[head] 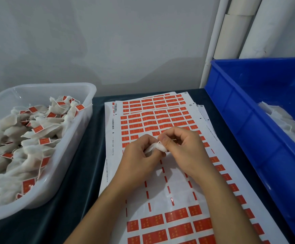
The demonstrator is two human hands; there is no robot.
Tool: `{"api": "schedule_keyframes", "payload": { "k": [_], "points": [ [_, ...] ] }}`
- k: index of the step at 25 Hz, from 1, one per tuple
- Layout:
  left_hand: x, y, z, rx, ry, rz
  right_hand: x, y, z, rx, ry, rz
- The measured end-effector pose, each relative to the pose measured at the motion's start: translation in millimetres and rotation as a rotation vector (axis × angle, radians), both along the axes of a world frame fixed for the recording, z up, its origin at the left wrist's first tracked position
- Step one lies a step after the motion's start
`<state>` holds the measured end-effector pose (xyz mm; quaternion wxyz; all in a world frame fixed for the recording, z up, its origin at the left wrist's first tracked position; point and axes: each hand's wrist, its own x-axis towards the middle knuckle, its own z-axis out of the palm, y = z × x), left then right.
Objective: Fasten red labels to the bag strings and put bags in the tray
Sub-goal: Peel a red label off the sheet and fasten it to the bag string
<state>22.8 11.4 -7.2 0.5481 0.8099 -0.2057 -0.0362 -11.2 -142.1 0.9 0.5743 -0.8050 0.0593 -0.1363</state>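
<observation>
Blue crate (248,110) is seen right of the grip, unlabelled bags (284,120) heaped inside. Clear tray (83,120) is left of it, filled with labelled bags (28,138). Label sheets (160,191) are spread directly beneath. One white bag (154,147) is gripped by the left hand (139,159); its top is pinched by the right hand (183,147), just above the sheets.

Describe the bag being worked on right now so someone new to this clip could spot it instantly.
Start at the sheets of red labels spread across the dark table between the clear tray and the blue crate. Above them, the left hand and right hand meet, pinching a small white bag. Unlike the tray's bags, it shows no red label.
</observation>
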Motion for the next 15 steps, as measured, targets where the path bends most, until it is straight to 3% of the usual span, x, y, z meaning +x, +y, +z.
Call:
{"api": "schedule_keyframes", "payload": {
  "k": [7, 11, 15],
  "points": [
    [-0.3, -0.3, 1.6, -0.047, 0.002, -0.021, 0.2, 1.5, 0.4, 0.062, -0.004, 0.012],
    [-0.6, 0.3, 4.6, -0.171, 0.046, -0.061, -1.3, 1.9, 3.5, 0.139, -0.001, 0.024],
    [0.2, 2.3, 6.4, -0.274, 0.125, -0.027, -1.1, 8.0, 4.5, 0.029, -0.025, 0.009]
  ]
}}
